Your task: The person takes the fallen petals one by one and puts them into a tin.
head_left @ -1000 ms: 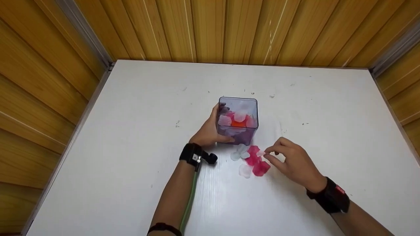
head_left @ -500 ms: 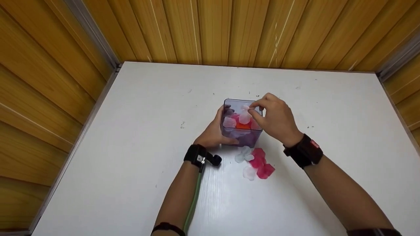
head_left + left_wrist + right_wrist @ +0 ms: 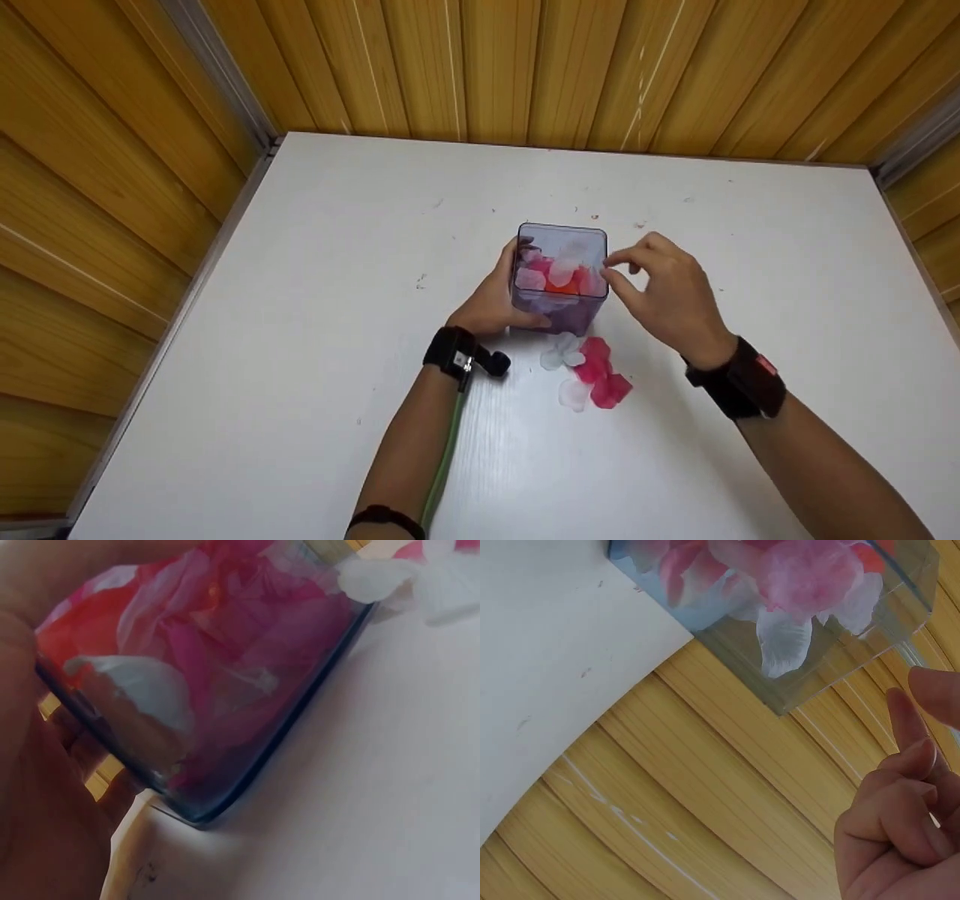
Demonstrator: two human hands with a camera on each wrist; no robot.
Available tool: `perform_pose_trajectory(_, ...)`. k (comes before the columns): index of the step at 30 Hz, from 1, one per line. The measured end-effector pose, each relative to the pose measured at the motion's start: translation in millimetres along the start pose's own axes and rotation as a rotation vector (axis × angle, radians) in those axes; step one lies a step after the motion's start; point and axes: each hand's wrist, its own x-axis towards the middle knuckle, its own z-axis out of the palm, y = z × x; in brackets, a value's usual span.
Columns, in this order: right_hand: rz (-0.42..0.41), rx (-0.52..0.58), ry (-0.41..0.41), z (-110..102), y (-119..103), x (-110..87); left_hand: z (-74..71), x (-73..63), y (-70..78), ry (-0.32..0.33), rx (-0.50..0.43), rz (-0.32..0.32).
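A see-through purplish square box (image 3: 574, 319) stands on the white table, tilted slightly toward the head camera's view. Red, pink and white artificial petals (image 3: 559, 276) lie inside it; the right wrist view shows a white petal (image 3: 784, 641) against its wall. My left hand (image 3: 487, 304) grips the box from the left, thumb across the near side and fingers behind. Just beyond the right rim is my right hand (image 3: 667, 292), with thumb and forefinger slightly apart and nothing between them. In front of the box lie white petals (image 3: 561, 354), deep pink petals (image 3: 595, 361) and a pale pink petal (image 3: 574, 394).
The white table (image 3: 360, 225) carries small dark marks. Yellow wood-look panels (image 3: 495, 75) rise behind it and at the sides. A green cable (image 3: 450, 457) runs along the left forearm from the black wrist strap (image 3: 450, 352).
My right hand carried a pale petal from the table pile up over the box, let it go inside, then drew back to the right. The left hand keeps its grip on the box.
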Motion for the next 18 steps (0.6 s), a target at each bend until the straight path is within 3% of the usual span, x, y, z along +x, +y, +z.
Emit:
perform_pose_trajectory(5,0.015,-0.066,-0.018,-5.4,18.1,-52.6,0.9,-0.2,0.3,-0.003,-0.02,-0.001)
perform_pose_trajectory(10,0.108,-0.068,-0.203,8.2,24.7,-96.2,-0.5,0.0,0.8,-0.007,-0.029,-0.002)
perform_pose_trajectory(14,0.126,-0.058,-0.304,25.4,24.5,-111.8,-1.6,0.0,1.6,-0.002,-0.027,0.007)
perform_pose_trajectory(18,0.097,-0.057,-0.326,33.9,22.7,-117.0,0.7,0.1,0.2,-0.008,-0.016,0.006)
